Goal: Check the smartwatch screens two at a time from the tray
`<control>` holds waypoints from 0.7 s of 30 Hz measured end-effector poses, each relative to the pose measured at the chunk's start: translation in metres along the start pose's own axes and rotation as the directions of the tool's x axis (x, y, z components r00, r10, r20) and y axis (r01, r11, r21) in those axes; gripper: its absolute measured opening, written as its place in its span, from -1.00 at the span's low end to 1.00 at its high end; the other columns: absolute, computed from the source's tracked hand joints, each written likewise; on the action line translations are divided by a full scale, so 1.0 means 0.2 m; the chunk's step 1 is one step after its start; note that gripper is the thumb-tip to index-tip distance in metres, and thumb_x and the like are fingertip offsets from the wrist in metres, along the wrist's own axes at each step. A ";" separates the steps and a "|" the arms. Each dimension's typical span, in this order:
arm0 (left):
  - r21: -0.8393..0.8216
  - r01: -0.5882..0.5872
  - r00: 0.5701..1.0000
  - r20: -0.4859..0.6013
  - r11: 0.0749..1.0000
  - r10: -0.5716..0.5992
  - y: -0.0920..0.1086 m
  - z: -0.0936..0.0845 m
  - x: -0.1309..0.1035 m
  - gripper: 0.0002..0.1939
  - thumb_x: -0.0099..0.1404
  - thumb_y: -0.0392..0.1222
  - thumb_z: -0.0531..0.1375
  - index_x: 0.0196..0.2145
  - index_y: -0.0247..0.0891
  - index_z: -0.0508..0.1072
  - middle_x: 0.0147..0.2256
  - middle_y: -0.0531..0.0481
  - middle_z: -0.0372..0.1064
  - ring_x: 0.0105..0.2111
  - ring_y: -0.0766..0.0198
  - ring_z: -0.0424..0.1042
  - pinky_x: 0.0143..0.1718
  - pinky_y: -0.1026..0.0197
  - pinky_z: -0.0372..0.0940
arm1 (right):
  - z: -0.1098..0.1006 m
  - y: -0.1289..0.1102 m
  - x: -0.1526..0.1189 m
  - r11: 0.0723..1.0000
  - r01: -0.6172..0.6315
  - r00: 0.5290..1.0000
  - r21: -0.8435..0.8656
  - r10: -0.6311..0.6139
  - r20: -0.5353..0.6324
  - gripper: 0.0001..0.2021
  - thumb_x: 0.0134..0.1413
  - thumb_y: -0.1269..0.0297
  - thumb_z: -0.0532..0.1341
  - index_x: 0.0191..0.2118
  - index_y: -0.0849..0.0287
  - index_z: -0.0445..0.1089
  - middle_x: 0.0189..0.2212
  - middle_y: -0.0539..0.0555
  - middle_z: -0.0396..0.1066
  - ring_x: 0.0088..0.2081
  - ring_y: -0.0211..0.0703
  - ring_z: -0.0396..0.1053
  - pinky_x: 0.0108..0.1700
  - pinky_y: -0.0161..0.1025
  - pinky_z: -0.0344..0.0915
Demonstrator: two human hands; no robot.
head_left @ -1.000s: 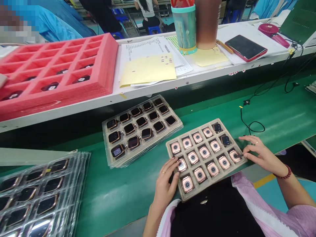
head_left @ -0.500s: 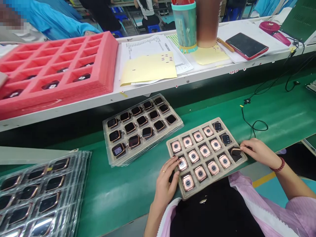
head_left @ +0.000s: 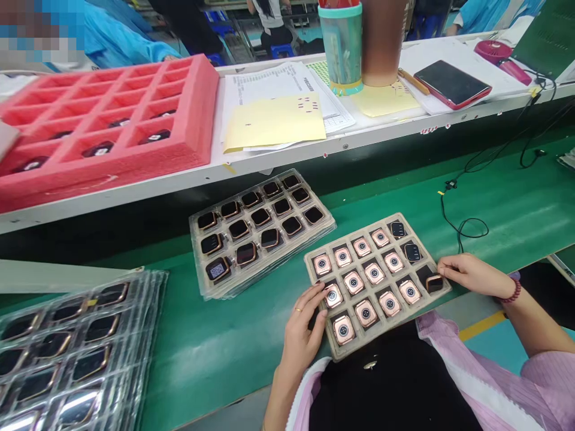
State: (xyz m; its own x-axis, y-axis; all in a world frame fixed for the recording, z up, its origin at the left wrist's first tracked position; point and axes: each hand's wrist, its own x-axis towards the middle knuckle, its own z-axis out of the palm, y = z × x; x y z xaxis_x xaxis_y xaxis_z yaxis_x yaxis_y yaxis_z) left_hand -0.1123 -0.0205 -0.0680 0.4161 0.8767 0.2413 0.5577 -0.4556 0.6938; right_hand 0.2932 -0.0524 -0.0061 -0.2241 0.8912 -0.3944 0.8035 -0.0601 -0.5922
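At the fingertips of the right hand (head_left: 471,273), a tilted watch (head_left: 435,283) without a strap leans in the near right cell of a beige tray (head_left: 375,333). Thumb and forefinger appear to pinch its edge; the remaining fingers curl behind them, partly hidden. The wrist is low and fairly straight, wearing a dark red bead bracelet (head_left: 512,290), and the forearm comes in from the right.

The watch looks light and rigid, its dark glass likely slippery and easily scratched, so the metal sides seem the safest hold. The tray looks thin and light, best steadied by its rim.

Opposite, the left hand (head_left: 302,326) rests against the tray's left edge, thumb and gently bent fingers apart, fingertips beside a rose-gold watch back (head_left: 333,295). Whether any finger reaches underneath cannot be told.

Just beyond the right hand's fingertips, two screen-up watches (head_left: 412,252) fill the next cells. Beyond the left hand lies a stack of clear trays (head_left: 287,254); farther off, past that stack, sits red foam (head_left: 200,114).
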 end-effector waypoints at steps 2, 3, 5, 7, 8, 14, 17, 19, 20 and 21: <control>0.007 -0.003 1.000 -0.001 1.000 0.003 0.00 0.00 0.00 -0.64 0.28 -0.30 0.06 0.04 -0.17 0.29 0.08 -0.11 0.26 0.12 0.11 0.21 0.09 -0.02 0.21 | 0.01 -0.01 0.00 1.000 -0.017 0.999 -0.014 0.017 -0.030 -0.66 0.22 0.07 -0.01 -0.44 0.14 0.34 -0.59 -0.04 0.29 -0.54 -0.21 0.20 -0.47 -0.31 0.07; 0.008 -0.005 1.000 -0.002 1.000 0.005 0.00 0.00 0.00 -0.64 0.28 -0.30 0.06 0.04 -0.17 0.30 0.07 -0.12 0.26 0.11 0.11 0.21 0.08 -0.02 0.21 | 0.01 -0.01 0.00 1.000 -0.016 0.999 -0.002 0.016 -0.032 -0.65 0.23 0.06 -0.01 -0.42 0.14 0.35 -0.57 -0.03 0.31 -0.53 -0.20 0.22 -0.46 -0.31 0.08; 0.008 -0.010 1.000 -0.004 1.000 0.010 0.00 0.00 0.00 -0.65 0.28 -0.30 0.06 0.03 -0.17 0.30 0.07 -0.12 0.26 0.11 0.11 0.22 0.08 -0.01 0.22 | 0.01 -0.02 0.00 0.999 -0.013 1.000 0.035 0.013 -0.021 -0.64 0.22 0.03 -0.01 -0.41 0.14 0.36 -0.55 -0.02 0.33 -0.52 -0.19 0.22 -0.46 -0.31 0.09; 0.002 -0.012 1.000 -0.006 1.000 0.012 0.01 0.00 0.00 -0.65 0.28 -0.30 0.05 0.03 -0.17 0.30 0.07 -0.11 0.26 0.10 0.11 0.23 0.08 -0.01 0.22 | 0.01 -0.02 0.00 0.998 -0.020 1.000 0.064 0.021 -0.013 -0.64 0.20 0.00 0.01 -0.39 0.14 0.37 -0.55 -0.02 0.33 -0.52 -0.20 0.23 -0.46 -0.32 0.10; -0.001 -0.011 1.000 -0.006 1.000 0.011 0.01 0.00 0.00 -0.65 0.28 -0.30 0.05 0.03 -0.17 0.30 0.07 -0.11 0.26 0.11 0.12 0.23 0.08 -0.01 0.22 | 0.01 -0.02 0.00 0.997 -0.025 1.000 0.073 0.026 -0.011 -0.64 0.19 0.00 0.02 -0.38 0.14 0.38 -0.55 -0.02 0.33 -0.52 -0.20 0.23 -0.46 -0.32 0.10; -0.005 -0.006 1.000 -0.006 1.000 0.006 0.01 -0.01 0.00 -0.64 0.28 -0.29 0.05 0.04 -0.16 0.29 0.08 -0.11 0.26 0.10 0.11 0.23 0.08 -0.01 0.22 | 0.03 0.00 0.01 0.996 -0.040 0.999 0.080 0.043 -0.028 -0.70 0.16 0.04 0.08 -0.40 0.15 0.37 -0.55 -0.02 0.35 -0.51 -0.19 0.26 -0.44 -0.32 0.13; -0.008 -0.004 1.000 -0.005 1.000 0.004 0.00 0.00 0.00 -0.64 0.29 -0.29 0.05 0.04 -0.16 0.29 0.08 -0.11 0.25 0.11 0.11 0.22 0.09 -0.01 0.22 | 0.03 -0.01 0.01 0.998 -0.035 0.999 0.051 0.036 -0.034 -0.72 0.17 0.06 0.08 -0.39 0.14 0.37 -0.55 -0.02 0.35 -0.50 -0.19 0.26 -0.44 -0.31 0.13; -0.011 -0.002 1.000 -0.005 1.000 0.002 0.00 0.00 -0.01 -0.64 0.29 -0.30 0.05 0.04 -0.15 0.29 0.08 -0.11 0.25 0.11 0.12 0.22 0.09 -0.01 0.21 | 0.03 -0.01 0.01 0.999 -0.029 0.999 0.038 0.031 -0.036 -0.72 0.17 0.07 0.08 -0.38 0.14 0.37 -0.54 -0.02 0.35 -0.49 -0.18 0.27 -0.44 -0.31 0.13; -0.013 -0.003 1.000 -0.004 1.000 0.003 0.00 0.00 -0.01 -0.64 0.29 -0.30 0.05 0.05 -0.15 0.29 0.08 -0.11 0.25 0.11 0.12 0.21 0.09 -0.01 0.21 | 0.03 -0.02 0.01 0.999 -0.025 0.999 0.036 0.026 -0.036 -0.73 0.18 0.07 0.08 -0.37 0.13 0.37 -0.53 -0.02 0.36 -0.49 -0.18 0.27 -0.44 -0.31 0.14; -0.014 -0.004 1.000 -0.004 1.000 0.004 0.00 0.00 -0.01 -0.63 0.29 -0.30 0.05 0.05 -0.15 0.29 0.08 -0.11 0.25 0.11 0.12 0.22 0.09 -0.02 0.21 | 0.03 -0.02 0.00 0.999 -0.020 0.999 0.036 0.021 -0.034 -0.73 0.18 0.08 0.08 -0.36 0.13 0.37 -0.52 -0.01 0.36 -0.49 -0.17 0.28 -0.44 -0.31 0.14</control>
State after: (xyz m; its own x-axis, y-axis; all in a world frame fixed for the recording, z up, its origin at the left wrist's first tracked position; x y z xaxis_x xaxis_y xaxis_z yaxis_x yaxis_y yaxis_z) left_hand -0.1134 -0.0218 -0.0675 0.4154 0.8755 0.2469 0.5459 -0.4570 0.7022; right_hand 0.2864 -0.0543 -0.0087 -0.1885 0.9045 -0.3826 0.7874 -0.0936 -0.6093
